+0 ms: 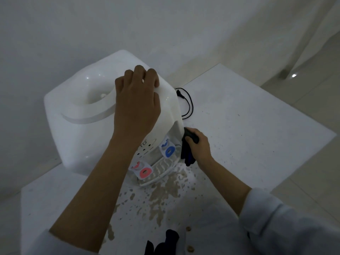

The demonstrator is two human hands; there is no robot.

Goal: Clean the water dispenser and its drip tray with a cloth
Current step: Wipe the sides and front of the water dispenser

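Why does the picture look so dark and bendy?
Head view: the light is dim and greyish, so the cloth in the right hand shows no detail; small glints sit on the dispenser top; the wide lens curves the table edges; the far corner looks soft.

The front panel of the water dispenser [110, 107] is partly hidden by the left forearm [103, 177]. The dark cloth [186, 153] is partly covered by the right hand [199, 146]. Both sleeves are cut off by the bottom edge.

A plain, dim room, likely in a home

A tabletop water dispenser [95, 111] stands on a white table [257, 126] against a bare white wall [92, 24], with pale floor tiles [312, 153] beside it.
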